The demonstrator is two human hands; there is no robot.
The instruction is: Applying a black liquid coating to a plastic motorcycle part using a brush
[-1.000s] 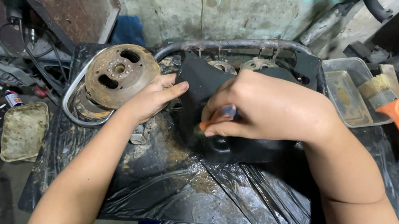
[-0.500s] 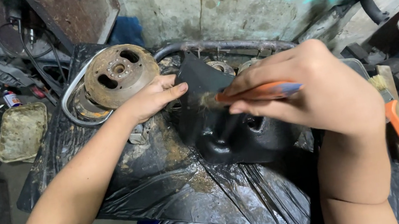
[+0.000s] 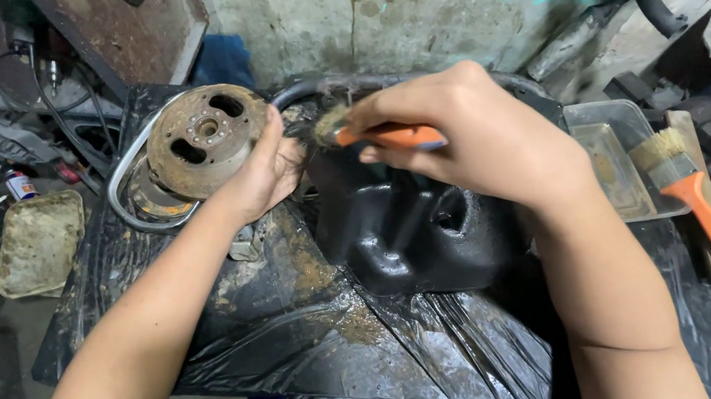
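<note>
Right hand (image 3: 475,136) lifted toward the top of the glossy black cover (image 3: 409,229), grip closed on an orange-handled brush (image 3: 373,134). Left hand (image 3: 269,171) rests curled, holding nothing, beside the cover against the rusty round rotor (image 3: 206,138).

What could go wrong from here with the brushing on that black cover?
1. The black cover rests on slick, wet plastic sheeting; the left hand steadies only its top edge, so it might slide under brush pressure.
2. The small brush in the right hand works close to the left hand's fingers and could flick grime onto them.
3. The orange-handled paintbrush lies beside the right forearm and could get knocked off.
</note>
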